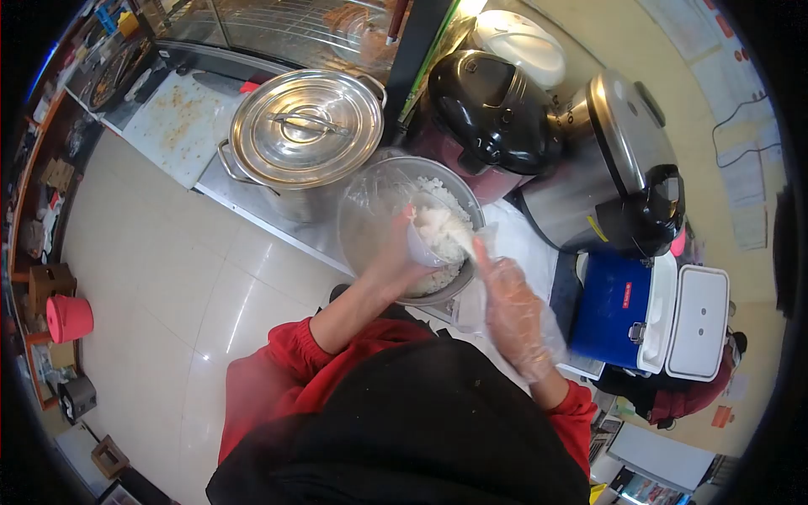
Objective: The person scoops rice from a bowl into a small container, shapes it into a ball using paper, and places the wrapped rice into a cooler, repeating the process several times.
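My left hand (pixel 394 263) grips a small pale bowl (pixel 418 251), tilted over a large metal pot (pixel 444 296) of cooked white rice (pixel 454 195). In my right hand (pixel 515 313), covered by a loose clear plastic glove, is a whitish rice paddle (pixel 459 234). Its blade reaches to the bowl's mouth, where some rice shows; blade and rice blend together there. Clear plastic film (pixel 360 206) spreads over the pot's left side, close to my left wrist. A white cloth (pixel 532 252) lies right of the pot.
A lidded steel stockpot (pixel 307 126) stands to the left, beside a stained white board (pixel 181 122). Behind the rice stand a black-lidded cooker (pixel 492 105) and a steel cooker (pixel 610 160). A blue cooler box (pixel 619 307) is at right. A pink bucket (pixel 71 318) sits far left.
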A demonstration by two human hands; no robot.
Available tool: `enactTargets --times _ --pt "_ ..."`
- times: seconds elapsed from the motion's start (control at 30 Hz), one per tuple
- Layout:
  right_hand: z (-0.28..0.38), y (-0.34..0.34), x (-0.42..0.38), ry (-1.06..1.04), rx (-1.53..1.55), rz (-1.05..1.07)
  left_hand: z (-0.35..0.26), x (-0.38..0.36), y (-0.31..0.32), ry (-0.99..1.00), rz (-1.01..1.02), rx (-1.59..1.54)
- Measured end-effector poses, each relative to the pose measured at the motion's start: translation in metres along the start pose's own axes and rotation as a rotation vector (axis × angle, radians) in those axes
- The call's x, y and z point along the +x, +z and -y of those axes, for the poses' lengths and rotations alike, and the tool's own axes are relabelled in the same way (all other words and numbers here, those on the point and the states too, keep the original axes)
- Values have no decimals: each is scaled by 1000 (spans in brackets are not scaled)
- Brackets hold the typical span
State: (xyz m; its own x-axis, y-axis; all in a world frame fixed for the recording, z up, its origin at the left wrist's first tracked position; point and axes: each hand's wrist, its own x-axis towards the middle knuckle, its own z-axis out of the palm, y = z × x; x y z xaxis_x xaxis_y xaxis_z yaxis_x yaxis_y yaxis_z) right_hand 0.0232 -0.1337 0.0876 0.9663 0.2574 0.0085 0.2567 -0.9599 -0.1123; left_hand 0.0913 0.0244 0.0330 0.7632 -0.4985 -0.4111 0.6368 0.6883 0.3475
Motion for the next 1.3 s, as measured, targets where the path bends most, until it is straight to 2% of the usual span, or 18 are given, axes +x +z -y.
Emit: enactTargets --times 0.07,0.17,0.27,0.37,0.47,0.57,0.67,0.77,0.87,0.97,1.07,1.17,1.3 --pt "0 -24 5 86 13 90 0 -2 0 2 25 14" --pt "1 -24 12 -27 -55 -69 0 -5 -2 13 39 45" --pt "9 -20 17 -77 -153 -94 2 -7 -5 52 32 70" --pt "8 -18 18 -225 -102 -130 6 -14 -1 92 -23 112" --pt "10 -11 14 -222 -128 -63 9 -15 0 83 -77 104" --pt "0 -6 12 -212 -79 -178 6 -19 2 71 -105 77" --pt "-4 -20 13 -142 -107 -116 6 -22 2 108 -98 69" --pt "-4 -24 17 -187 -48 -245 4 -20 0 154 -30 119" --pt "-2 -9 19 -186 85 -96 2 -19 -2 182 8 199" --pt "3 -6 6 -190 44 15 -2 -21 -3 161 29 197" --pt "-8 -29 6 -177 91 17 -2 -21 -5 119 72 168" --pt "-6 -41 13 -179 35 -155 -2 -25 2 98 98 148" --pt "6 -39 14 -271 -29 -121 0 -22 -1 96 73 143"
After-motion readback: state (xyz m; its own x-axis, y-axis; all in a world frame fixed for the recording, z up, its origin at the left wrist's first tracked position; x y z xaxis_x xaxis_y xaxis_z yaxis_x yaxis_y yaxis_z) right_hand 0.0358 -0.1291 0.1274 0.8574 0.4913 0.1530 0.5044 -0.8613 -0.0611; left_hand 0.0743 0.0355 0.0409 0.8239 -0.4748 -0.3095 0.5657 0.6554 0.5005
